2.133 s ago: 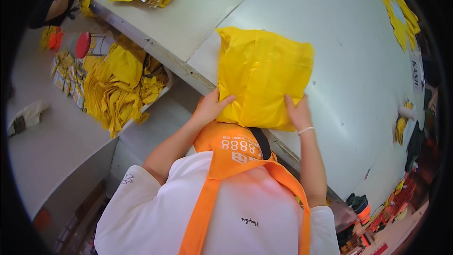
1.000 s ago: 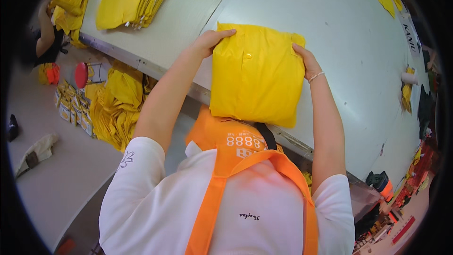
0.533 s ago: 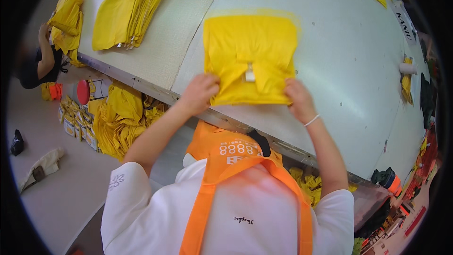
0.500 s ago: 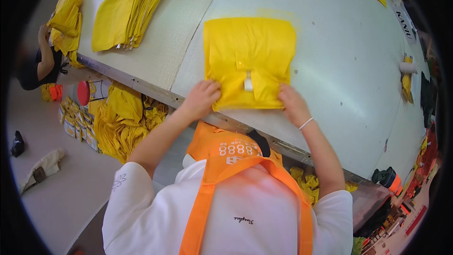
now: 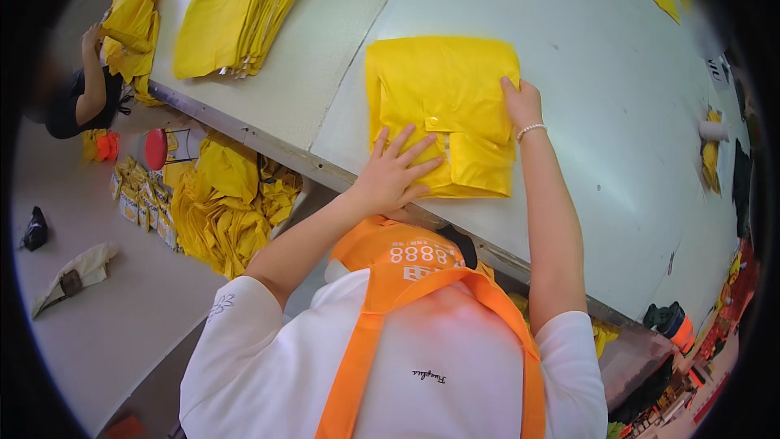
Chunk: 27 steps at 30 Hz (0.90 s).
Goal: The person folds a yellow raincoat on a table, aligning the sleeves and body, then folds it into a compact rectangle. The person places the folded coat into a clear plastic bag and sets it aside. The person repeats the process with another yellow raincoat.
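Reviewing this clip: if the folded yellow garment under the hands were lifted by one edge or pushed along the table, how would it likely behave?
The folded yellow garment looks thin and creased, so it would probably droop and unfold if lifted by one edge. Its faint sheen suggests it may slide easily on the smooth table. The left hand lies flat on it and the right hand touches its edge, so the folds may not hold themselves.

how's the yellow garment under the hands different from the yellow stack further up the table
The folded garment is a single piece, pressed flat by the left hand and right hand; the stack is many pieces, untouched. The garment lies squared near the table edge; the stack is fanned out. Both are the same yellow.
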{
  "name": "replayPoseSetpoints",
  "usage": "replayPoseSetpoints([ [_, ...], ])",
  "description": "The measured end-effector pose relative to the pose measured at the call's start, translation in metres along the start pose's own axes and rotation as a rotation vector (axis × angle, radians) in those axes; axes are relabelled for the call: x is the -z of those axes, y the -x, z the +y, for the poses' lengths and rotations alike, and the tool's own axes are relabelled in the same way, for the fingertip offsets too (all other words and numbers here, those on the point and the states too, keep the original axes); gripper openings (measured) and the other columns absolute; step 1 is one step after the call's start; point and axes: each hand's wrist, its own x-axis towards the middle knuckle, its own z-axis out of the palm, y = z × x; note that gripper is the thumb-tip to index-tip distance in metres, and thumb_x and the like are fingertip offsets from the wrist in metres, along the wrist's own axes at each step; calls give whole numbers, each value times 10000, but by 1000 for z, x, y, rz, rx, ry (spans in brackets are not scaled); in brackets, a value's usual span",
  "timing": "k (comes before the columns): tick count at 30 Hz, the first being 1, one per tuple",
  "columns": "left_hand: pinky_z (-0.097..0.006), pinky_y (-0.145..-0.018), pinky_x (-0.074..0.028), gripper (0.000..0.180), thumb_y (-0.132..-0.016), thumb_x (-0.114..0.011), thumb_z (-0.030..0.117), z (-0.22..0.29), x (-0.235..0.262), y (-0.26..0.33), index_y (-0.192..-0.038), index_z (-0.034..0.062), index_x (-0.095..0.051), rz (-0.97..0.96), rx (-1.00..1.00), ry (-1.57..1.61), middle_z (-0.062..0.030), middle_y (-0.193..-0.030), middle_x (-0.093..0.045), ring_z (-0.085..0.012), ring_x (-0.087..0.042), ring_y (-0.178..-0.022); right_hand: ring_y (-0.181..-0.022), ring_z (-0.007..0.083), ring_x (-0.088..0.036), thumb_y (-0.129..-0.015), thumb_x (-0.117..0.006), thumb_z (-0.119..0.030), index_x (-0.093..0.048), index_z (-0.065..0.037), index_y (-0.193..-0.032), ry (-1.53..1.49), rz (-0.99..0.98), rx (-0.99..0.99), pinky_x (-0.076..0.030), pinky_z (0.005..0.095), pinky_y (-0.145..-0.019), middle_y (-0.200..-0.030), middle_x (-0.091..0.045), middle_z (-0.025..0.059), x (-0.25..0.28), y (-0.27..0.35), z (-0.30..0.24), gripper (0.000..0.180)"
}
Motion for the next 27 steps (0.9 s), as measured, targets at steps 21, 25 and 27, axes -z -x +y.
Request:
replayPoseSetpoints([
  [21,-335,-829,-472,674,-741,-753,302,-60,-27,-51,-1234,-49,-457,638,913,466,-200,-1159,-541,-293,-569,-1004,-1288,428,-320,-812,-638,-444,-125,94,-1412,-126,390,92,-272,438,-1069,-1392,-295,331,-46,84,31,956],
  [25,-338,-871,-464,788,-719,-773,331,-22,-31,6,-1283,-75,-402,253,991,971,-208,-1177,-559,-268,-569,-1059,-1291,395,-350,-736,-719,-454,-118,103,-1410,32,292,63,-306,404,-1056,-1371,-340,330,-46,116,33,1061],
  [27,-333,-864,-469,784,-727,-769,327,-14,-23,20,-1281,-79,-391,126,1005,1084,-212,-1174,-563,-254,-572,-1064,-1249,375,-413,-720,-746,-410,-132,93,-1413,-213,194,64,-348,388,-1025,-1339,-391,320,-51,128,38,1054],
])
